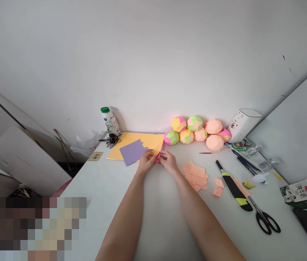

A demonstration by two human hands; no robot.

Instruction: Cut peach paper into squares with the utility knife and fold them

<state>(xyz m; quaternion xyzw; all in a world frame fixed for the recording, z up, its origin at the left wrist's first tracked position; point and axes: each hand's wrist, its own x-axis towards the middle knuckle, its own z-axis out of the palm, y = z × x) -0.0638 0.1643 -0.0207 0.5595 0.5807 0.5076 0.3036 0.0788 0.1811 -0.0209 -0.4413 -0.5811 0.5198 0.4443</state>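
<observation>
A small piece of pink paper (157, 157) is pinched between my two hands above the table. My left hand (146, 161) grips its left side with closed fingers. On the other side, the fingers of my right hand (169, 161) close on the same piece. Both hands partly hide it, so its exact folded shape does not show. Just behind and left of them lie a purple sheet (132, 152) and a larger orange-yellow sheet (126, 140). Loose peach paper pieces (196, 174) are heaped to the right of my right hand.
Several faceted paper balls (195, 123) stand stacked against the wall. Right of the paper heap lie a black-and-yellow cutter (235, 188) and scissors (264, 219). A green-capped bottle (110, 121) and keys (112, 139) are at the back left. A milk carton (302, 194) sits far right.
</observation>
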